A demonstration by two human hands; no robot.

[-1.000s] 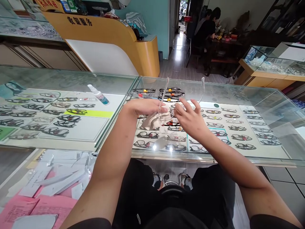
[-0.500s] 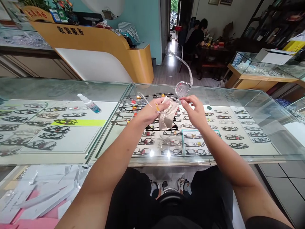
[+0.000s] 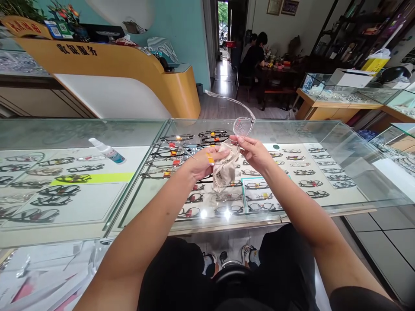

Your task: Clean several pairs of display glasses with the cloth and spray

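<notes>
Above the glass counter I hold a pair of clear-framed eyeglasses (image 3: pixel 243 126), tilted so that one lens, speckled with droplets, stands up toward the back. One temple arm curves up and away to the left. My left hand (image 3: pixel 203 162) is closed on a beige cloth (image 3: pixel 224 172) wrapped around the other lens, which is mostly hidden. The cloth hangs down below the fingers. My right hand (image 3: pixel 254 152) pinches the frame near the bridge, just beside the cloth.
Beneath my hands is a glass display case (image 3: pixel 207 222) with rows of eyeglasses inside. A white spray bottle (image 3: pixel 108 151) is on the left. Loose papers (image 3: pixel 48 276) lie at lower left. A person (image 3: pixel 254 56) sits at a far table; a wooden counter (image 3: pixel 181 93) stands behind.
The view has shifted a little to the right. The upright lens and its temple have tipped lower, and the right fingers have come closer to the cloth, which hangs more crumpled.
</notes>
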